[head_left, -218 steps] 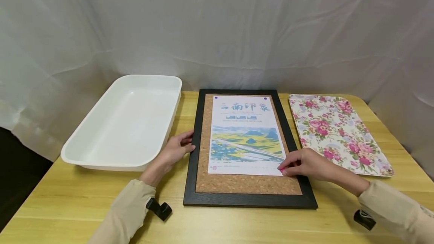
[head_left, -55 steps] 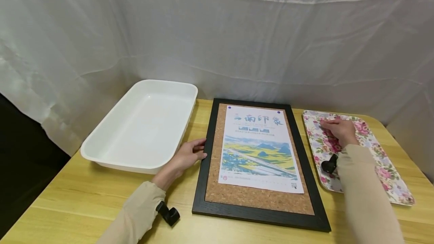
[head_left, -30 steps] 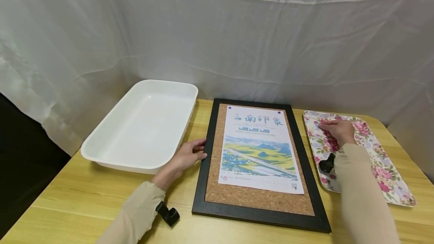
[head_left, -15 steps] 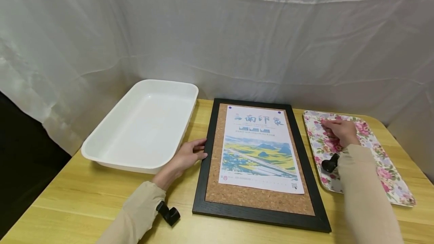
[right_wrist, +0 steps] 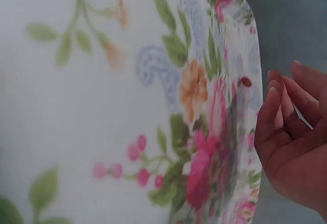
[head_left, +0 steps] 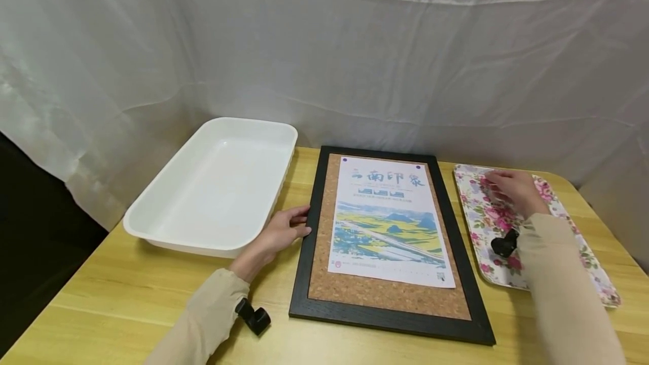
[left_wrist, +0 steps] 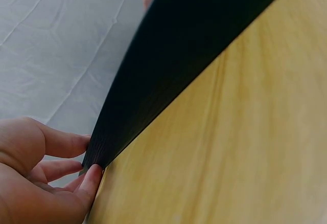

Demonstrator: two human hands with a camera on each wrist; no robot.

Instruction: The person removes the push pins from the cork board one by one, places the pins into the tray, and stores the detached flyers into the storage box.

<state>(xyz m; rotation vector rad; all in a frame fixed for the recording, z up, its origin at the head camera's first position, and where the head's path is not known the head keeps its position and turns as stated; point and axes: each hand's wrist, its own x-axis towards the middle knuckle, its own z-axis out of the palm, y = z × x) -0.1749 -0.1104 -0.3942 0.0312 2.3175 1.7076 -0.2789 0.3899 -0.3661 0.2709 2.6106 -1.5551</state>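
Resting on the wooden surface [head_left: 127,297], one black-framed cork board [head_left: 377,292] lies flat between two trays, with a single printed poster [head_left: 387,218] on its cork. The left hand [head_left: 281,231] touches the frame's left edge, the fingers loosely spread against it; the left wrist view shows the thumb and fingertips [left_wrist: 92,180] at the frame's dark side. The right hand [head_left: 514,187] lies over the far end of one floral tray [head_left: 583,263], which sits just right of the board. Its fingers are curled together near the tray's rim in the right wrist view, and whether they pinch anything cannot be told. One white plastic tray [head_left: 213,185] stands just left of the board. A white cloth [head_left: 355,44] hangs behind everything.
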